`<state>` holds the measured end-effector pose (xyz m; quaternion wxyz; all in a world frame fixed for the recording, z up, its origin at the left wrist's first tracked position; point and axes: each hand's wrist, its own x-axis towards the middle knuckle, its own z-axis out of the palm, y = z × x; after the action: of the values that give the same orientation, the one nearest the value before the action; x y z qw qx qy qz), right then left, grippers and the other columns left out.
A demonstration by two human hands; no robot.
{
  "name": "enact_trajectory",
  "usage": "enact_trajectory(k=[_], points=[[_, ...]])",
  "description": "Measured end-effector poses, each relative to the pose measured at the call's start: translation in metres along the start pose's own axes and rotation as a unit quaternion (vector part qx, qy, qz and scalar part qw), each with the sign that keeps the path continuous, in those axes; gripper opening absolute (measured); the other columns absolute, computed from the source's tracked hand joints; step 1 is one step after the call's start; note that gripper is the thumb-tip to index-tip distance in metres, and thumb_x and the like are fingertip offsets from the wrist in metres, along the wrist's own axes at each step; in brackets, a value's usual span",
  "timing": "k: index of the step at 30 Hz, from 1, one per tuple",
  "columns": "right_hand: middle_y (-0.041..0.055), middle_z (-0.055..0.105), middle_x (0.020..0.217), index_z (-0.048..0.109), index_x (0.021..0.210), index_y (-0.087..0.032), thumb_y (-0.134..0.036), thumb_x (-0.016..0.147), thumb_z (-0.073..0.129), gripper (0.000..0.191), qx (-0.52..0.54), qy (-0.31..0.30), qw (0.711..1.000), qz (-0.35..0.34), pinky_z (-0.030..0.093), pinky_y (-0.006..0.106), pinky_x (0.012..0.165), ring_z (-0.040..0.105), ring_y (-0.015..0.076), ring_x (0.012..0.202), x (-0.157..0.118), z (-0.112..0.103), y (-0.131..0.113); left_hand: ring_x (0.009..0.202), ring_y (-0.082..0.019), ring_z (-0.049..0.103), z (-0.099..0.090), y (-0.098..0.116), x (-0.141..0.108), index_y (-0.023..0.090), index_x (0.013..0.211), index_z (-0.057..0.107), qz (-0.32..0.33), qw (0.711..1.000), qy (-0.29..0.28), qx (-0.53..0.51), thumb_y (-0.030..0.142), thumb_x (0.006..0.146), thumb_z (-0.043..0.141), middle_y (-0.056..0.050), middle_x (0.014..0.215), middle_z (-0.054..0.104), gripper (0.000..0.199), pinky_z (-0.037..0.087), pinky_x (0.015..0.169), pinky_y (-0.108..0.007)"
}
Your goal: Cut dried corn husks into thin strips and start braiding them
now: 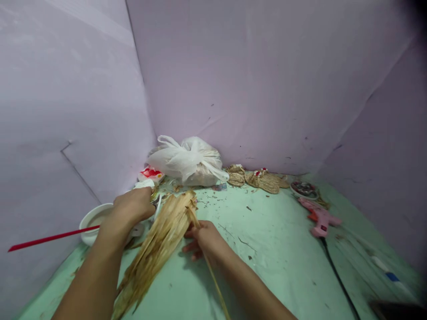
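My right hand [205, 238] pinches a narrow dried leaf strip [213, 280] between thumb and forefinger; its other fingers are loosely spread. The strip runs from a sheaf of dry tan leaves [160, 244] down toward the front edge of the view. My left hand [135, 206] reaches past the sheaf, above clutter by a white bowl [87, 222]. Its fingertips point down and are mostly hidden, so any grip there is unclear. A thin white curved piece [158, 208] shows beside that hand.
A tied white plastic bag [187, 162] sits at the back wall, beside a red-and-white packet [151, 173]. Woven straw pieces [263, 181] lie right of it. Farther right are a small dish [304, 190] and a pink glue gun [320, 218] with a black cord. A red stick [53, 238] juts left.
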<state>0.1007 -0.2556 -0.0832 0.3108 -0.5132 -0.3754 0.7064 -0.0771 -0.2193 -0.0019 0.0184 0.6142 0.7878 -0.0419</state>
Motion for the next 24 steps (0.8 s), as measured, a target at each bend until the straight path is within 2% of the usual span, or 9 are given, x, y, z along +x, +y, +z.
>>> enact_trajectory(k=[3,5,7,10,12,14,19,21,24], points=[[0.0027,0.057,0.069,0.053,0.080,-0.014,-0.016,0.065,0.052,0.015,-0.010,0.068,0.997,-0.042,0.027,0.018,0.027,0.051,0.0100,0.038,-0.006,-0.018,0.003,0.083,-0.028,0.061,-0.001,0.003,0.004,0.024,0.096,0.062,0.020,0.999,0.017,-0.040,0.034,0.061,0.051,-0.009,0.095,0.067,0.038,0.041,0.060,-0.031],[0.0010,0.057,0.068,0.053,0.082,-0.015,-0.018,0.066,0.053,0.016,-0.003,0.092,0.993,-0.078,0.025,0.017,0.030,0.050,0.0087,0.042,-0.014,-0.030,-0.001,0.071,-0.022,0.061,-0.003,0.007,0.006,0.022,0.096,0.061,0.049,0.989,0.033,-0.133,0.038,0.063,0.052,-0.006,0.081,0.067,0.037,0.041,0.059,-0.028],[-0.0005,0.056,0.067,0.054,0.085,-0.016,-0.023,0.067,0.054,0.019,0.009,0.110,0.988,-0.112,0.025,0.016,0.033,0.049,0.0082,0.046,-0.020,-0.040,-0.011,0.058,-0.017,0.057,-0.005,0.014,0.005,0.018,0.094,0.060,0.079,0.960,0.036,-0.267,0.038,0.064,0.053,-0.001,0.065,0.062,0.037,0.040,0.055,-0.026],[-0.0022,0.053,0.064,0.054,0.088,-0.017,-0.031,0.065,0.060,0.027,-0.017,0.160,0.966,-0.201,0.031,0.019,0.039,0.048,0.0098,0.050,-0.023,-0.047,-0.031,0.052,-0.015,0.054,-0.006,0.030,-0.005,0.015,0.091,0.060,0.121,0.911,0.038,-0.394,0.037,0.062,0.055,0.001,0.058,0.057,0.037,0.040,0.051,-0.024],[-0.0034,0.052,0.061,0.055,0.088,-0.018,-0.032,0.063,0.064,0.030,-0.068,0.185,0.944,-0.264,0.036,0.021,0.044,0.048,0.0110,0.051,-0.019,-0.048,-0.041,0.056,-0.015,0.055,-0.006,0.044,-0.015,0.015,0.089,0.061,0.152,0.900,0.051,-0.406,0.036,0.061,0.057,0.001,0.062,0.059,0.035,0.041,0.053,-0.025],[-0.0040,0.053,0.060,0.055,0.085,-0.019,-0.029,0.060,0.066,0.029,-0.104,0.196,0.931,-0.289,0.039,0.023,0.048,0.049,0.0113,0.050,-0.015,-0.048,-0.046,0.063,-0.017,0.058,-0.006,0.059,-0.027,0.016,0.085,0.062,0.177,0.897,0.061,-0.401,0.035,0.062,0.058,-0.001,0.068,0.062,0.031,0.043,0.058,-0.026],[-0.0032,0.057,0.064,0.053,0.080,-0.019,-0.021,0.064,0.059,0.017,-0.076,0.204,0.935,-0.281,0.042,0.023,0.046,0.052,0.0104,0.045,-0.010,-0.054,-0.040,0.070,-0.019,0.059,0.002,0.083,-0.042,0.019,0.082,0.063,0.192,0.904,0.055,-0.378,0.036,0.063,0.056,-0.002,0.076,0.066,0.026,0.043,0.065,-0.028],[-0.0041,0.054,0.058,0.056,0.075,-0.018,-0.020,0.066,0.058,0.010,-0.098,0.206,0.932,-0.283,0.040,0.023,0.046,0.052,0.0108,0.046,-0.010,-0.060,-0.037,0.069,-0.019,0.059,0.006,0.086,-0.041,0.020,0.084,0.062,0.187,0.916,0.052,-0.351,0.037,0.064,0.055,-0.002,0.074,0.066,0.027,0.042,0.064,-0.029],[-0.0041,0.054,0.055,0.061,0.070,-0.018,-0.019,0.068,0.059,0.003,-0.122,0.249,0.918,-0.283,0.039,0.023,0.050,0.051,0.0118,0.051,-0.006,-0.079,-0.037,0.065,-0.020,0.058,0.012,0.086,-0.038,0.021,0.080,0.061,0.204,0.935,0.022,-0.288,0.036,0.067,0.051,-0.001,0.069,0.064,0.023,0.039,0.060,-0.029]])
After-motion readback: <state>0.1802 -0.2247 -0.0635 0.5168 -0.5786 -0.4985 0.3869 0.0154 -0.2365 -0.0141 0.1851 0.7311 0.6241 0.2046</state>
